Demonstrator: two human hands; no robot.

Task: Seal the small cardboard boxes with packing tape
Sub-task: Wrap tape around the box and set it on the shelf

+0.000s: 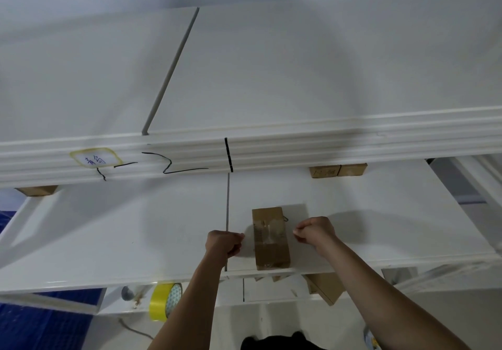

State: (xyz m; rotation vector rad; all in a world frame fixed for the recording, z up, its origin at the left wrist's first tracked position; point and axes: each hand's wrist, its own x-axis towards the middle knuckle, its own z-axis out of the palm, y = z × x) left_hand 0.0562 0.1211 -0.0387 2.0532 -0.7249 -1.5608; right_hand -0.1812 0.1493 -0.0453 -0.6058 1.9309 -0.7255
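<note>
white table point(135, 227), cardboard box point(270, 238) between curled fingers point(239, 238)

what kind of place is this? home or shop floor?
Probably a workshop or packing area, not a home: stacked white panels with marker scribbles rest on cardboard blocks, a yellow tape roll hangs below the bench, and both hands stretch clear tape over a small box.

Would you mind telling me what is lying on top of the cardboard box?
A strip of clear tape lies across the top of the box, between the left hand and right hand. Anything inside is hidden.
</note>
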